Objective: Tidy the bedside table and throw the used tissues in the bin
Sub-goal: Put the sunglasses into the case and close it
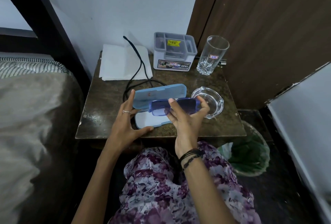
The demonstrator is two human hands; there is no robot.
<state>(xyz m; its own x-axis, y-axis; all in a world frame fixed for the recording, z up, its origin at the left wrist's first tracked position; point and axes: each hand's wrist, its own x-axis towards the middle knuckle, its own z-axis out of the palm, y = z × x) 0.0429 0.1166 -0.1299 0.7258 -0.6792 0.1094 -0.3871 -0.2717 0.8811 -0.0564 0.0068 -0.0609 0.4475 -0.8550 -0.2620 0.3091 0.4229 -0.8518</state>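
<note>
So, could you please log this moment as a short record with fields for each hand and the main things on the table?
right hand: holds blue sunglasses over the case
left hand: fingers spread, steadying the open blue case
table: folded tissues at back left, black cable across them
back right: grey organiser, empty tumbler
beside case: glass ashtray
floor: green-lined bin

L hand reaches fwd toward 12 o'clock, back up, fingers straight and spread, thumb out to 3 o'clock, ring on one finger. R hand raised, palm facing viewer, fingers curled, pinching. R wrist wears dark thread bands. Both forearms bare.
</note>
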